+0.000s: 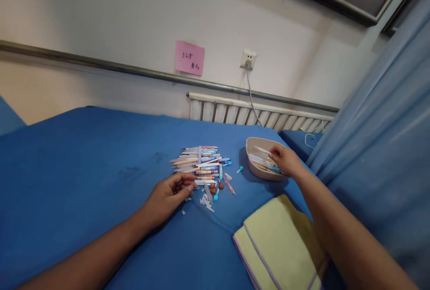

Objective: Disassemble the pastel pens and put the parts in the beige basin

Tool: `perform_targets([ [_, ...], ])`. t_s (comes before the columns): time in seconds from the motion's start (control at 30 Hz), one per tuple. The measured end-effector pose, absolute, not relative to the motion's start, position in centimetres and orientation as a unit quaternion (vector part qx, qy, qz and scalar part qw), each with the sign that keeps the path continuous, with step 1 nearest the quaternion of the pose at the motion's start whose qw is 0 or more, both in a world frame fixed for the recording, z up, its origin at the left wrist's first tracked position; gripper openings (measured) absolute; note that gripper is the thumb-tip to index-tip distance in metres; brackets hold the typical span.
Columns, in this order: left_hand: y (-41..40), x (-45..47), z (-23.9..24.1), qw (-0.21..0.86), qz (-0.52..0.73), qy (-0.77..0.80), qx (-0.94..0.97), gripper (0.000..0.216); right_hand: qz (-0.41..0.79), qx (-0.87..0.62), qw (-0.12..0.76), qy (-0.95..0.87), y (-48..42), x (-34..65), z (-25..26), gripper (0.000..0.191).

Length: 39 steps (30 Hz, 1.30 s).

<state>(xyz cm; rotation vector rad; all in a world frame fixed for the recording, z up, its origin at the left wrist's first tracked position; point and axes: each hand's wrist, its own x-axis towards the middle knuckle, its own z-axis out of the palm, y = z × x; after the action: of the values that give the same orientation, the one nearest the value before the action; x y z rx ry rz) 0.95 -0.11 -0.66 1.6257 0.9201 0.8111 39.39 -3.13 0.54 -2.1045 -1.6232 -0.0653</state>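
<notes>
The left hand (169,196) lies low on the blue-covered counter (83,169), palm down and fingers loosely curled. Its fingertips touch the near edge of a pile of pens (201,164). The thumb and forefinger sit close together at that edge, but the view is too small to tell whether they actually pinch a pen.

The right hand (285,160) reaches over the near rim of a beige tray (260,173) that stands to the right of the pile. Its fingers are drawn together on a white pen (262,149), which sticks out to the left above the tray. More pens lie inside the tray under the hand.

The pile sits in the middle of the counter, mostly orange, white and blue barrels lying roughly side by side. Small white pieces (204,201) are scattered just in front of it, and a blue cap (239,169) lies between the pile and the tray.

A folded yellow towel (278,240) rests near the right forearm.

On the wall a pink note (189,58) carries handwriting. The top line seems to read "32" followed by a character, and the line below is not legible.
</notes>
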Motion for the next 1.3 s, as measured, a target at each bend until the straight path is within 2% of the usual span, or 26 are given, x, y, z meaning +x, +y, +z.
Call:
perform_targets([
  [0.07, -0.2, 1.0, -0.6, 0.529, 0.333, 0.381, 0.682, 0.032, 0.017, -0.778, 0.154, -0.609, -2.4, 41.2, 0.0, 0.013],
  [0.1, -0.2, 1.0, -0.6, 0.530, 0.330, 0.379, 0.683, 0.032, 0.023, -0.780, 0.138, -0.610, -2.1, 41.7, -0.3, 0.013],
  [0.37, 0.1, 0.9, -1.2, 0.528, 0.297, 0.372, 0.703, 0.027, 0.036, -0.806, 0.090, -0.584, 1.3, 41.9, -1.4, 0.015],
  [0.5, 0.2, 0.9, -1.6, 0.536, 0.292, 0.359, 0.707, 0.025, 0.045, -0.809, 0.087, -0.580, 1.9, 41.2, -1.2, 0.008],
  [0.63, 0.1, 1.1, -1.6, 0.532, 0.305, 0.367, 0.699, 0.024, 0.031, -0.805, 0.132, -0.577, 1.9, 40.2, 0.2, 0.014],
  [0.77, 0.1, 1.0, -1.0, 0.526, 0.329, 0.373, 0.689, 0.026, 0.003, -0.782, 0.230, -0.579, 1.1, 35.8, 2.7, 0.026],
  [0.8, 0.3, 0.9, -0.9, 0.520, 0.341, 0.375, 0.687, 0.027, 0.004, -0.763, 0.275, -0.585, 0.7, 33.9, 3.3, 0.027],
  [0.87, 0.6, 0.7, -0.5, 0.501, 0.364, 0.382, 0.686, 0.027, 0.090, -0.645, 0.477, -0.590, -0.6, 29.5, 4.2, 0.024],
  [0.93, 1.0, 0.3, -0.3, 0.486, 0.376, 0.390, 0.686, 0.028, 0.180, -0.554, 0.557, -0.592, -2.2, 25.1, 4.3, 0.020],
  [1.03, 1.4, -0.2, 0.0, 0.475, 0.382, 0.395, 0.687, 0.028, 0.234, -0.544, 0.527, -0.610, -4.3, 20.6, 2.5, 0.015],
  [1.2, 1.5, -0.6, 0.0, 0.446, 0.384, 0.398, 0.704, 0.028, 0.164, -0.602, 0.397, -0.673, -4.5, 21.4, -2.2, 0.010],
  [1.3, 1.5, -0.8, -0.1, 0.413, 0.369, 0.401, 0.730, 0.027, 0.259, -0.582, 0.400, -0.659, -3.4, 23.2, -3.7, 0.011],
])
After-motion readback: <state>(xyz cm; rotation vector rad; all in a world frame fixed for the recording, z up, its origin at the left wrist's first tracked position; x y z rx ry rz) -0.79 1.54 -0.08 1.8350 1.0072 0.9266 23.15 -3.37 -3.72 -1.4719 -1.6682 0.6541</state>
